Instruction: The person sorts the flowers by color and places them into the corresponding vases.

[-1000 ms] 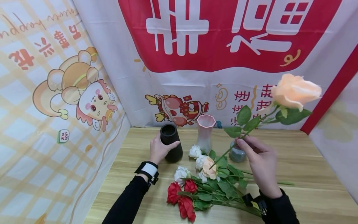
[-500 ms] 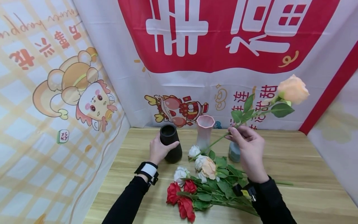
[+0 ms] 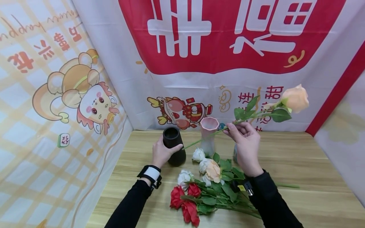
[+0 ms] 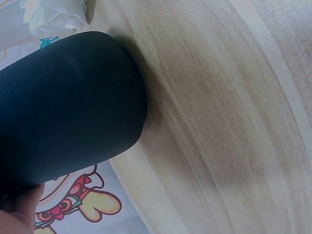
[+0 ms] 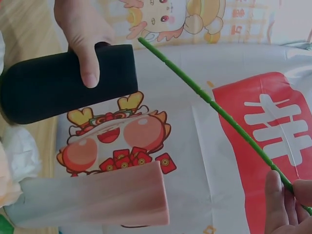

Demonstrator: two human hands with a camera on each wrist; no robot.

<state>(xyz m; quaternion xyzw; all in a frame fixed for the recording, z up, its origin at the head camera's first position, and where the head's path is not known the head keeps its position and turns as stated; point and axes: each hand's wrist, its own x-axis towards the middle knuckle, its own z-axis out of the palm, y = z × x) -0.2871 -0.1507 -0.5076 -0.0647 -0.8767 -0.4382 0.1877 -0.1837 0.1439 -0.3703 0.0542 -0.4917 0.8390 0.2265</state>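
Note:
My left hand (image 3: 163,154) grips the black vase (image 3: 174,145) standing on the wooden table (image 3: 299,164); the same vase (image 4: 63,112) fills the left wrist view. My right hand (image 3: 243,144) pinches the green stem of a peach rose (image 3: 296,98), held nearly level above the table. Its stem tip (image 3: 184,148) points at the black vase, just right of its neck. In the right wrist view the stem (image 5: 209,100) runs diagonally past the black vase (image 5: 63,80) and my left hand's thumb (image 5: 90,63).
A pink vase (image 3: 209,134) stands behind the flowers, and a small grey vase (image 3: 235,154) is mostly hidden by my right hand. A bunch of red, white and peach roses (image 3: 205,183) lies on the table in front. Banner walls close in the back and both sides.
My right hand has moved left and up with the peach rose, tipping it flatter; the stem end swung from the flower pile to beside the black vase. The left hand stayed put.

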